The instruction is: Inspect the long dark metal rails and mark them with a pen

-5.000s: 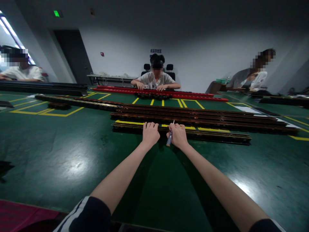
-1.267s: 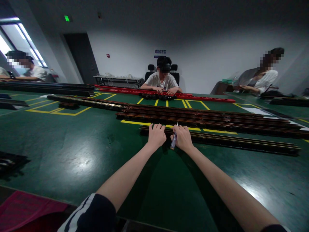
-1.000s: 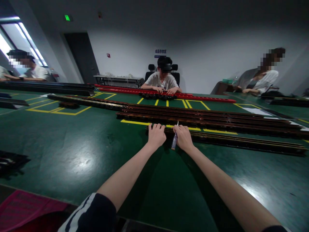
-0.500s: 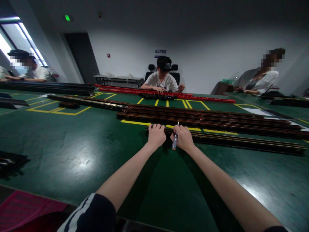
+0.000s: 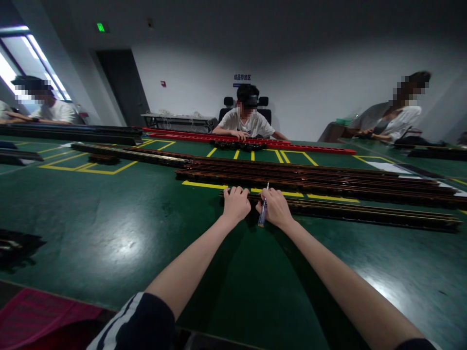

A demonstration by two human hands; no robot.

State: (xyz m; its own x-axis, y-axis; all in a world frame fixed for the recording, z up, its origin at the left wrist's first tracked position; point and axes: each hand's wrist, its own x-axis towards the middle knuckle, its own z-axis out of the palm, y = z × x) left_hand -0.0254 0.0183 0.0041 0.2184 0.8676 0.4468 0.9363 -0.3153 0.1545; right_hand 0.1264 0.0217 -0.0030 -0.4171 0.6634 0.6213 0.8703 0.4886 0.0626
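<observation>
A long dark metal rail (image 5: 365, 214) lies crosswise on the green table, its near-left end under my hands. My left hand (image 5: 236, 204) is closed over that left end, fingers curled across the top. Just to the right, my right hand (image 5: 275, 206) grips a small screwdriver (image 5: 262, 214) with a translucent handle. The handle points down toward me and a thin metal tip shows above the fingers. This hand also rests against the rail; where its fingertips touch is hidden.
Beyond my hands lies a bundle of dark rails (image 5: 310, 177). Red rails (image 5: 314, 147) stretch in front of a co-worker (image 5: 251, 119) opposite. Dark parts (image 5: 18, 245) sit at the left, above a pink basket (image 5: 40, 316). Yellow lines mark the green table (image 5: 109, 209).
My hands stay almost in place, with the screwdriver shifted very slightly left. The co-worker opposite has lowered a raised hand toward the table.
</observation>
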